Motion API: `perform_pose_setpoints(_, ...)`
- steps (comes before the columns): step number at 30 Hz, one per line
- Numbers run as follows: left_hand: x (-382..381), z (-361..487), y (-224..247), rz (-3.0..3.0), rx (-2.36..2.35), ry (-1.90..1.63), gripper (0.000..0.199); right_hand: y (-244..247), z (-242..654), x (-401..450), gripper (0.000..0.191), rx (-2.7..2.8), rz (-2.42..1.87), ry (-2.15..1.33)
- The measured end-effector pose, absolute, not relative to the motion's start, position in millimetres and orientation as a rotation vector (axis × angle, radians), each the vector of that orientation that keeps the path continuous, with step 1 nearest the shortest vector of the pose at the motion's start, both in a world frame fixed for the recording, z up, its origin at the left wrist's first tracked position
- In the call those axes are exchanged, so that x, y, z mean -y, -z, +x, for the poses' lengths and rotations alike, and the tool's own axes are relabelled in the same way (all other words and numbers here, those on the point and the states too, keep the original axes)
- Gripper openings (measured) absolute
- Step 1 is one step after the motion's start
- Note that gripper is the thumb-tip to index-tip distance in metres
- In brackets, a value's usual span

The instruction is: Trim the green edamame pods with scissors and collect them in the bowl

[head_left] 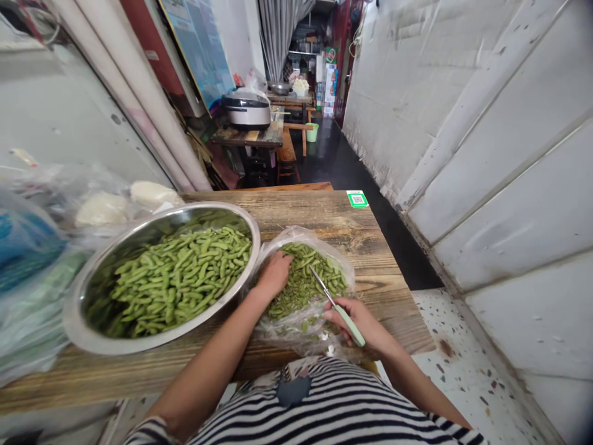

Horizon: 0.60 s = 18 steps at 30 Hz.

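Green soybean pods (303,284) beneath a pair of scissors

Black-and-white striped shirt (315,408) fills the bottom of the view, and both forearms reach from it onto a weathered wooden table (384,272). The hands are apart, one on each side of the pile. The left hand (273,275) presses into the pods with its fingers buried, so I cannot tell whether it grips any. The right hand (354,324) pinches the pale green handle of the scissors (353,330), with the steel blades angled down and their tips just above the pods. The pods lie heaped in a clear plastic bag (296,327), directly under and between the hands. The step in hand looks like snipping at the pods, and the pose calls for one to be brought between the blades.

Just left of the bag, a wide stainless steel bowl (74,321) holds a deeper heap of pods (178,278). Plastic bags (23,241) crowd the table's left side, and a green QR sticker (357,199) marks its far corner. Farther off, a rice cooker (246,110) sits on a low wooden table (245,137), near a green bucket (312,131). White wall panels (491,142) run down the right.
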<state>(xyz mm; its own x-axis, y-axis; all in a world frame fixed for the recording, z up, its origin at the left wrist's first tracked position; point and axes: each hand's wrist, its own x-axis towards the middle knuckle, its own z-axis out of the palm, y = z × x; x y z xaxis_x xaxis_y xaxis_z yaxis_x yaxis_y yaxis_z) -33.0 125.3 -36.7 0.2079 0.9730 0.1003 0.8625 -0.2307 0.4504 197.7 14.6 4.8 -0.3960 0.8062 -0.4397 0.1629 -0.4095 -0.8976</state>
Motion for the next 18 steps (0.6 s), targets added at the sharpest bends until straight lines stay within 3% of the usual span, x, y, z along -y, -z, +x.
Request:
perform_pose_setpoints(6,-105,-37,20,2.001,-1.560,-0.896,0.005,-6,195,-16,0.045,1.371,-1.352,-1.868)
perform_pose_setpoints(14,-68,-27,14,1.035,-1.310,-1.131,0.033,-15,192,-20,0.043,1.887,-1.343,-1.498)
perform_pose_setpoints(18,-62,-26,10,0.928,-1.313,-1.173,0.033,-12,186,-25,0.042,2.037,-1.325,-1.335)
